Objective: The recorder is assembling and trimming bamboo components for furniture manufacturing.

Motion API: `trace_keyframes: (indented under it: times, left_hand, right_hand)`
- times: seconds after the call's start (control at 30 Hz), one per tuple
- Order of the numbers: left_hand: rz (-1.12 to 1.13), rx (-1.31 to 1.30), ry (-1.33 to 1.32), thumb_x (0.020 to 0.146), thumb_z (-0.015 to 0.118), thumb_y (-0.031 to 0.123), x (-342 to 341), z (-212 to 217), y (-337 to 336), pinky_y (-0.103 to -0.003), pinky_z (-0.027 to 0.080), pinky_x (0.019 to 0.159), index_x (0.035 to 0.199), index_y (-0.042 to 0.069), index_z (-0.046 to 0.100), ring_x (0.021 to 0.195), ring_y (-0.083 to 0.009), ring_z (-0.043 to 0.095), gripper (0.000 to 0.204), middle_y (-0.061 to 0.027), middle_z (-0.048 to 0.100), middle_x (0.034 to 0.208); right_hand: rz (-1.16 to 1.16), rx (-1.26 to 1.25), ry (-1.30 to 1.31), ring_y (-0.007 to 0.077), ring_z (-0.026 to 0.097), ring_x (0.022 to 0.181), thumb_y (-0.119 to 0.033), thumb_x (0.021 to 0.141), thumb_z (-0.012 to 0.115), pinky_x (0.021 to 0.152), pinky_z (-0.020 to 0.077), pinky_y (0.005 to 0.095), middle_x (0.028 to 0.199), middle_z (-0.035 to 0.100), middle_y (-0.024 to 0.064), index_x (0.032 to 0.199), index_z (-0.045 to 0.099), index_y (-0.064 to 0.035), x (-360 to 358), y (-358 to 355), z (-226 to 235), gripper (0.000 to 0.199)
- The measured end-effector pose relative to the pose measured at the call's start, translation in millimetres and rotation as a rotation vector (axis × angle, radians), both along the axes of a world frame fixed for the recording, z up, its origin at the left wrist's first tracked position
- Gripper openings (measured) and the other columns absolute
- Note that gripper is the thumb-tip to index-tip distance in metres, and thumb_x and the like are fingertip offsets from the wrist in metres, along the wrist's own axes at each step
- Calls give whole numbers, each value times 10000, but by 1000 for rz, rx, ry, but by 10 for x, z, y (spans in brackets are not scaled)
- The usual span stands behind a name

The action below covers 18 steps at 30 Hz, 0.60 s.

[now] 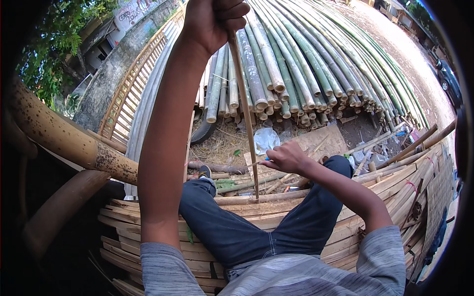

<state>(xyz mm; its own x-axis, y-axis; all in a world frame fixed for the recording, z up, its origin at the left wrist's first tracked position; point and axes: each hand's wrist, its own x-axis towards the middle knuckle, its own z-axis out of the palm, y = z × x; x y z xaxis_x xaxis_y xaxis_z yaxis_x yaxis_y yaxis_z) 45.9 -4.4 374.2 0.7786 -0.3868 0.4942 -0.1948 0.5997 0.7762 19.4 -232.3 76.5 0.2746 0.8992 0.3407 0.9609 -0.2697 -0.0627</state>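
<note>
My left hand (216, 22) is raised at the top of the view, its fingers closed round the upper end of a long, narrow bamboo strip (245, 103). The strip runs down nearly upright between my knees, its lower end by the stacked split bamboo I sit on. In front of my right knee, my right hand (285, 157) is closed on a small knife (260, 162). A bit of blue shows at my fingers, and the thin blade points left, crossing the strip at its lower part. Most of the handle is hidden in my fist.
A large pile of green bamboo poles (301, 64) lies ahead. Split bamboo lengths (237, 212) are stacked beneath me. A thick spotted bamboo pole (74, 140) slants in from the left, near a slatted bamboo frame (136, 79). A clear plastic bag (266, 140) and a tyre (203, 132) lie on the ground.
</note>
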Motion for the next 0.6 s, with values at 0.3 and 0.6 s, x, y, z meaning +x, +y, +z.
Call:
trace_keyframes:
  times: [0.3,0.6]
  left_hand:
    - [-183,-42,-35,965,319,580,-48,4,-21,-205,148,343,687,147,353,423,-55,162,516,65,182,524]
    - [42,-97,34,955,321,595,-82,-53,195,-212,145,343,684,144,343,415,-65,149,527,60,172,524]
  right_hand:
    - [-65,593,-96,236,505,405,-420,845,646,405,356,371,479,469,50,600,444,-97,280,330,1391,453]
    - [94,235,-105,210,499,373,-511,853,606,358,348,354,459,478,25,588,450,-139,196,228,304,482]
